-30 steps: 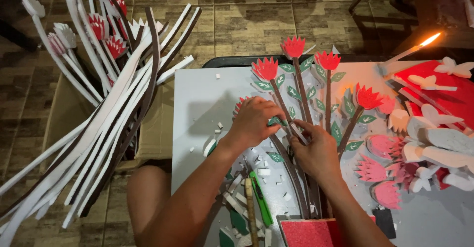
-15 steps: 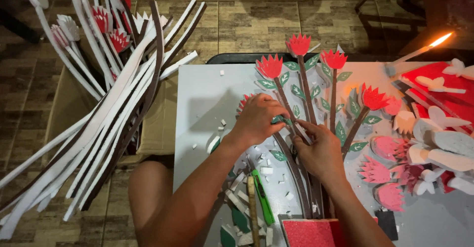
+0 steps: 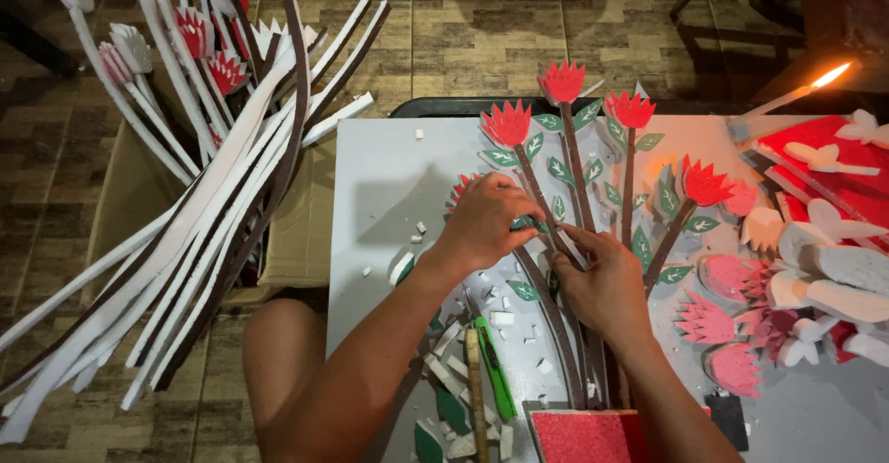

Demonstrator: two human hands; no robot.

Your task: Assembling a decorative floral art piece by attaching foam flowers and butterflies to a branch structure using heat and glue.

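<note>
I see my left hand [image 3: 482, 222] and right hand [image 3: 602, 287] pressed on brown foam stems [image 3: 546, 241] of red flowers [image 3: 507, 122] on the grey table [image 3: 389, 176]. Green cutter [image 3: 495, 370] lies near my wrists. Lit candle [image 3: 787, 97] at far right; white strips [image 3: 185, 222] in a cardboard box [image 3: 306, 231] at left.

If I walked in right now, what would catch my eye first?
Probably the red paper flowers on brown stems, fanned out mid-table, with the left hand and right hand pressing on the stems. Next, the lit candle glowing at the upper right, and the bundle of long white and brown strips leaning from a cardboard box at the left.
</note>
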